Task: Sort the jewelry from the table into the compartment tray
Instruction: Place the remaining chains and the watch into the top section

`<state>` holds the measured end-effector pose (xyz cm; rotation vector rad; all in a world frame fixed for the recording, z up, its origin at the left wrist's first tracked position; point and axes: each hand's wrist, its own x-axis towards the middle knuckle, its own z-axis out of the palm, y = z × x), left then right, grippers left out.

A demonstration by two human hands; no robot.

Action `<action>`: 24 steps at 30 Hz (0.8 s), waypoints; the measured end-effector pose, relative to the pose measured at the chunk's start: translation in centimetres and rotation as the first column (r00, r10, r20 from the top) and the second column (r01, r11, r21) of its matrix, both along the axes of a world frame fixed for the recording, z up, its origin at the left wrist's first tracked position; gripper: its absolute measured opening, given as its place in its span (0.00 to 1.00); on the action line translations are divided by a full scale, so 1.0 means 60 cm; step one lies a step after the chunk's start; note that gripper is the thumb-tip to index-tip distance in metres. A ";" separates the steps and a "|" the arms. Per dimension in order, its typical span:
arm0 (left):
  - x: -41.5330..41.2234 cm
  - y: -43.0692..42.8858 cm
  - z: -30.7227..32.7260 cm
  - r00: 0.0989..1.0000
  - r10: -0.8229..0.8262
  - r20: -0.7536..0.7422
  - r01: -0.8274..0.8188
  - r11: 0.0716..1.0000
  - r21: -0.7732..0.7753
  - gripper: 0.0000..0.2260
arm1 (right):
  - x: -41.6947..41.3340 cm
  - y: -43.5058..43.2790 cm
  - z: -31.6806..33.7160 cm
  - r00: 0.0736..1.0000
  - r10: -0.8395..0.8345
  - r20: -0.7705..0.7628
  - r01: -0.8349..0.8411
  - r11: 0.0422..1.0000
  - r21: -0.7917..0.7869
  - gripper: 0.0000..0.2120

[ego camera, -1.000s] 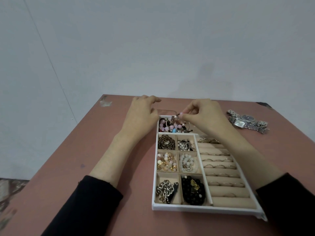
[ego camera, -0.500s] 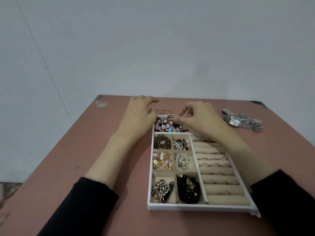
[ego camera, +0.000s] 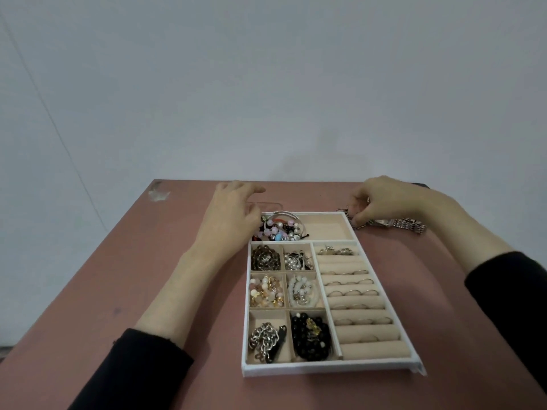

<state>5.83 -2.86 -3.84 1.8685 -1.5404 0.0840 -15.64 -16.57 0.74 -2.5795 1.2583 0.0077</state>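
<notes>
a second ago the right hand [ego camera: 384, 202] was over the far wide compartment of the compartment tray [ego camera: 325, 369], pinching at the beaded bracelets [ego camera: 281, 229]. now it has left them lying in the left part of that compartment and has swung out past the tray's far right corner to the silver watches [ego camera: 396, 224], which lie on the counter [ego camera: 148, 276] just beside the tray. its fingers [ego camera: 356, 216] are curled and pinched on the near end of a metal band. the watches are still down on the surface, not lifted.

the left hand [ego camera: 233, 214] has stayed at the tray's far left corner, fingers loose and relaxed, holding nothing, its thumb side touching or nearly touching the bead pile (i cannot tell which).

so the bracelet step looks finished and the watches look like the last loose pieces on the counter. the right part of the far compartment is bare and seems the likely place for them. the 6 small square compartments hold chains, pearls and dark beads, and the ring rolls [ego camera: 355, 288] on the right carry rings in most rows.

the counter is a dull reddish-brown top, scuffed, with a pale chip [ego camera: 159, 195] at its far left corner. behind it stands a plain pale grey wall [ego camera: 266, 84].
</notes>
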 end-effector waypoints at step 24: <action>-0.082 -0.051 0.066 0.934 -0.227 -0.274 0.250 0.967 0.050 0.17 | -0.013 -0.002 0.105 0.492 -0.260 0.831 0.105 0.965 0.240 0.05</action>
